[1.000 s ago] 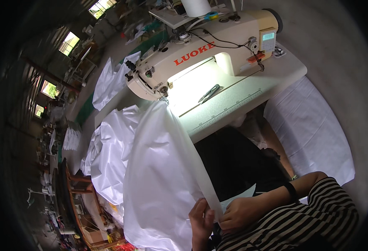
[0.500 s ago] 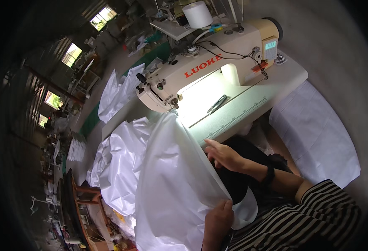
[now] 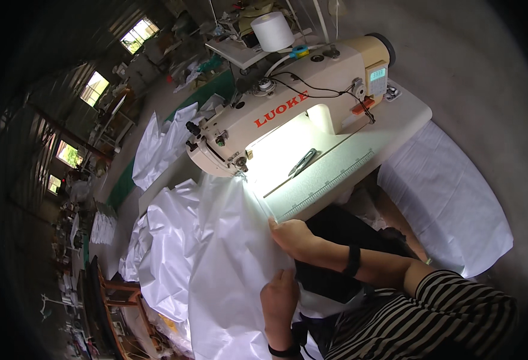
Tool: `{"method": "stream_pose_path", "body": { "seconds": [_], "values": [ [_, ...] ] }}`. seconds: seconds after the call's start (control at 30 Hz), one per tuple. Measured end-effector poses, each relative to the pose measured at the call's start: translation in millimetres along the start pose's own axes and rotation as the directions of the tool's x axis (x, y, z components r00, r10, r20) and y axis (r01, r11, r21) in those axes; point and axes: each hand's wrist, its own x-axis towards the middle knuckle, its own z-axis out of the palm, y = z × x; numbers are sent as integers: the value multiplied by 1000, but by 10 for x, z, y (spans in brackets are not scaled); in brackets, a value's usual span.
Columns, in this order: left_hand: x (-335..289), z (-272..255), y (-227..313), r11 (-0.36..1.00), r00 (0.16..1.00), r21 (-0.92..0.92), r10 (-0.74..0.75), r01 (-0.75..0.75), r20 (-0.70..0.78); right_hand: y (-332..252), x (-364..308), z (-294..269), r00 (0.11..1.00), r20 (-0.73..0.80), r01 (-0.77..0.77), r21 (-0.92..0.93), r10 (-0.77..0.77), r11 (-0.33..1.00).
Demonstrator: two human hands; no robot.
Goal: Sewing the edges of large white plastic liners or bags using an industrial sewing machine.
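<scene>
A large sheet of shiny white fabric point(image 3: 228, 264) runs from under the needle end of the sewing machine point(image 3: 312, 99) down toward my lap. Close to the front edge of the machine bed, my right hand point(image 3: 294, 237) is closed on the fabric's right edge. Lower down, my left hand point(image 3: 279, 297) is curled shut on the same edge, its fingertips partly hidden. Small thread snips point(image 3: 303, 162) lie on the lit bed, to the right of the needle.
White cloth point(image 3: 450, 198) hangs at the right of the machine. More white fabric point(image 3: 162, 144) lies behind the needle end. A white thread cone point(image 3: 272, 32) stands above the machine. A wooden frame point(image 3: 120, 288) stands at the lower left.
My left hand has moved up and left with the fabric edge. My right hand, earlier with fingers loose by the bed, has closed on the edge. The fabric hangs more wrinkled.
</scene>
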Motion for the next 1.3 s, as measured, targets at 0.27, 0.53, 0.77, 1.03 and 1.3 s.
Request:
{"method": "stream_pose_path", "body": {
  "seconds": [0.27, 0.53, 0.77, 1.03, 1.3],
  "values": [
    [664, 114, -278, 999, 989, 24, 32, -29, -145, 138, 622, 147, 958, 192, -270, 342, 214, 900],
    [213, 471, -512, 952, 814, -215, -299, 219, -497, 178, 726, -30, 994, 15, -111, 136, 110, 984],
    [-907, 575, -1170, 630, 517, -246, -760, 737, -394, 229, 303, -85, 996, 88, -53, 206, 35, 977],
    [607, -528, -2878, 836, 840, 240, -386, 493, -380, 141, 351, -24, 999, 20, -28, 172, 24, 985],
    [732, -260, -3512, 953, 929, 94, -256, 289, -266, 91, 67, -234, 971, 163, -219, 301, 177, 928]
  ]
}}
